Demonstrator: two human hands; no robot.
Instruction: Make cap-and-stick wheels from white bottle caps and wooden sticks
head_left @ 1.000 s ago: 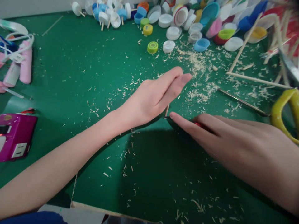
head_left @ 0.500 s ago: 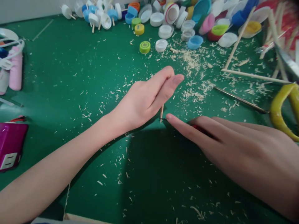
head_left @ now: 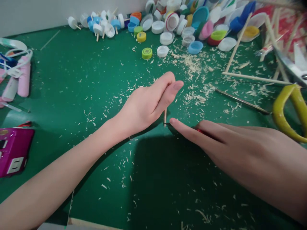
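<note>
My left hand (head_left: 153, 100) is closed around a thin wooden stick (head_left: 165, 115), whose pale, tapered end pokes out beneath the palm toward me. Most of the stick is hidden by that hand. From the right comes my right hand (head_left: 242, 150), closed on a red-handled knife (head_left: 199, 130). Only a bit of red shows between its fingers, and the index finger stretches along the tool. A thin dark tip, seemingly the blade, meets the stick's end just left of that fingertip. Wood shavings (head_left: 195, 97) lie scattered on the green tabletop (head_left: 96, 76) around both hands.
Plastic bottle caps (head_left: 167, 37) are heaped along the back, some with sticks through them. Yellow-handled scissors (head_left: 280, 111), a slim metal rod (head_left: 242, 101) and wooden sticks (head_left: 257, 78) lie at right. At left are a magenta box (head_left: 18, 150) and a pink glue gun (head_left: 24, 76).
The view has shifted slightly, so the table things sit a little differently in frame. Both hands keep nearly the same pose, with the dark tip still at the stick's end.
</note>
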